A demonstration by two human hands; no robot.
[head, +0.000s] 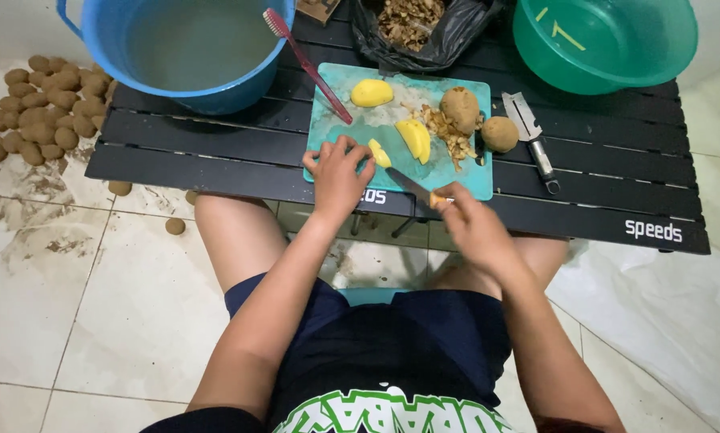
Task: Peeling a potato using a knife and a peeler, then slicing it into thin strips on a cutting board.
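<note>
While on the table, blue bucket [103,36] of water [195,40], peel-filled black bag [456,36].

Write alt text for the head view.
Seen from above, a seated person's left hand steadies a peeled potato piece on a teal cutting board while the right hand holds a knife. Unpeeled potatoes lie heaped on the floor.
</note>
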